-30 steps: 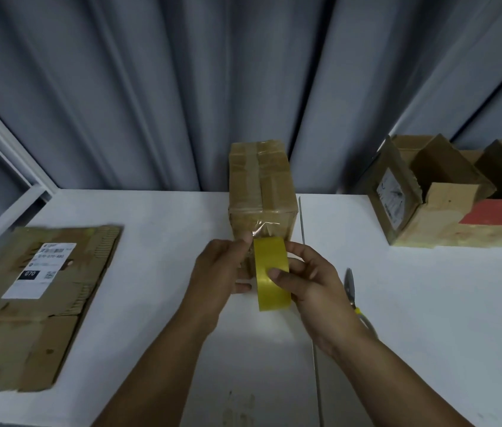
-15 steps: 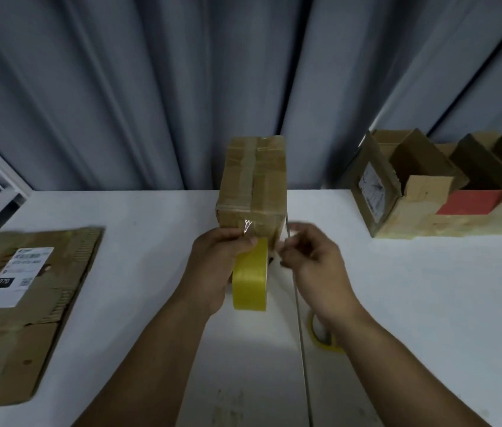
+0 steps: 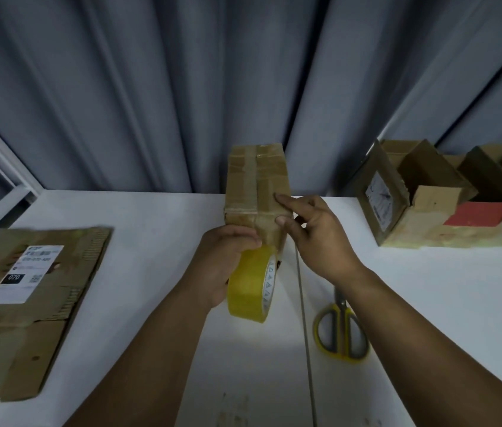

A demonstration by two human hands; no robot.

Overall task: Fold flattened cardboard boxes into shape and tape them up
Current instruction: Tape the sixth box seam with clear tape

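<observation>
At table centre: tape roll (image 3: 251, 288), now gripped by left hand (image 3: 222, 260) alone; right hand (image 3: 317, 238), released, fingers straight, presses box (image 3: 257, 186) near edge, likely seating tape for sealing.

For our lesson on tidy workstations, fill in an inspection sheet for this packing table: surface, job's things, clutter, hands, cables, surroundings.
Surface: white table, thin seam running front to back.
Job's things: folded box standing mid-table, taped along its top; yellow tape roll; flattened cardboard lying at left; scissors lying beneath the right forearm.
Clutter: open boxes at right.
Hands: left hand grips the tape roll at the box's near face; right hand presses forefinger and thumb on the box.
Cables: nothing seen.
Surroundings: grey curtain behind the table; white frame at left.
</observation>
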